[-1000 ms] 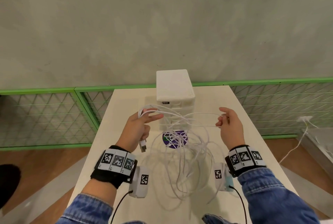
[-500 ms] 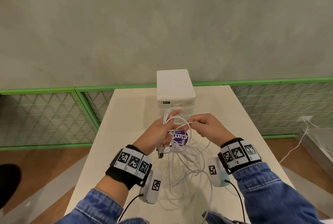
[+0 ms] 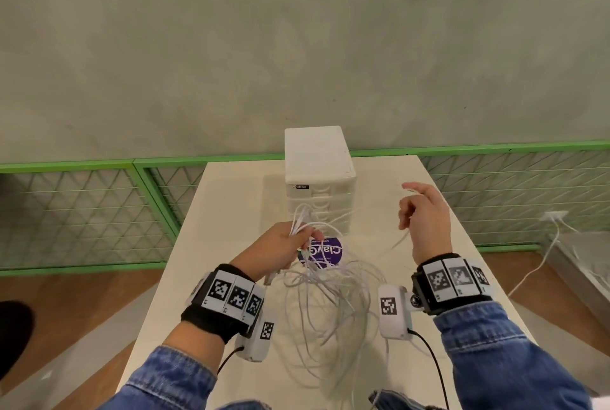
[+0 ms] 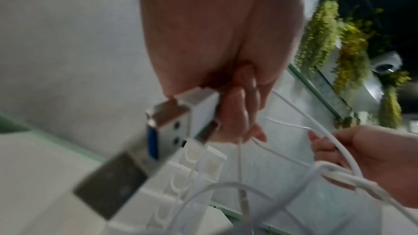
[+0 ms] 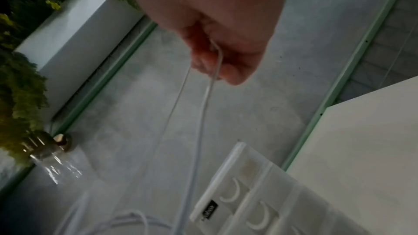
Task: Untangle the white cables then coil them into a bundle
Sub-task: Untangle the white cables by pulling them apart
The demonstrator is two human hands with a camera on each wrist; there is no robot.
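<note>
A loose tangle of white cables (image 3: 330,304) lies on the cream table (image 3: 231,211) between my forearms. My left hand (image 3: 303,238) grips several cable loops above the table. In the left wrist view its curled fingers (image 4: 235,113) hold the cables, with white USB plugs (image 4: 181,119) sticking out below the palm. My right hand (image 3: 412,208) is raised further right, fingers curled. In the right wrist view it pinches a thin white strand (image 5: 212,78) that runs down toward the tangle.
A white drawer box (image 3: 318,172) stands at the back middle of the table, just beyond my left hand. A round purple sticker (image 3: 326,252) lies under the cables. Green mesh fencing (image 3: 82,211) flanks the table. Another white cable (image 3: 554,224) lies off to the right.
Half a second ago both hands were together at the loops. My right hand has since swung out to the right and up, drawing a strand with it; the left hand still holds the loops.
</note>
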